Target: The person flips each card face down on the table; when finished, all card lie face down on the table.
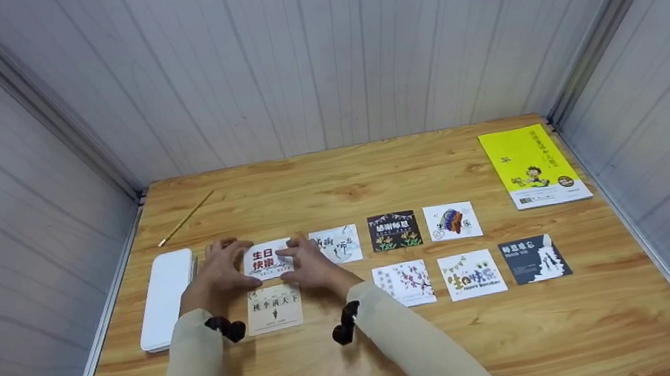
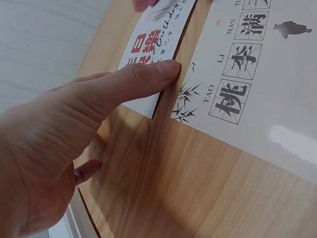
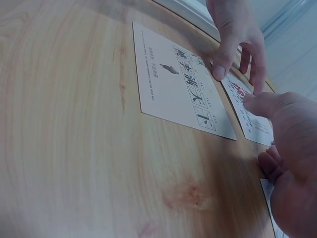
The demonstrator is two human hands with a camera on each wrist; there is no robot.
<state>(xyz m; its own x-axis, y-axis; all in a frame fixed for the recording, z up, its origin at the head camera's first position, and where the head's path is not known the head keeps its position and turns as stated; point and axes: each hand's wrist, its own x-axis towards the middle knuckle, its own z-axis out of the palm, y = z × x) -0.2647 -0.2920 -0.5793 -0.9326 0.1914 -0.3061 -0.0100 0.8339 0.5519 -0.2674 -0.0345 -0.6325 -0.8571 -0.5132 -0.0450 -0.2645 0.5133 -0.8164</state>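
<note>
A white card with red Chinese characters [image 1: 263, 259] lies on the wooden table, between both hands. My left hand [image 1: 218, 272] spans its left side, thumb at the near corner and fingers at the far one. In the left wrist view that thumb [image 2: 168, 70] lies extended over the card's near edge. From the other side my right hand [image 1: 314, 267] reaches over the card's right part, a fingertip on its face and the thumb low by the near edge. A beige card with boxed characters [image 1: 275, 314] lies just nearer, its upper edge close to the white card.
To the right lie several more cards in two rows, including a black card [image 1: 395, 230] and a dark grey one [image 1: 526, 261]. A white case [image 1: 166, 302] stands at the left, a pencil [image 1: 186, 218] behind it. A yellow book [image 1: 527, 160] lies far right. Panel walls enclose the table.
</note>
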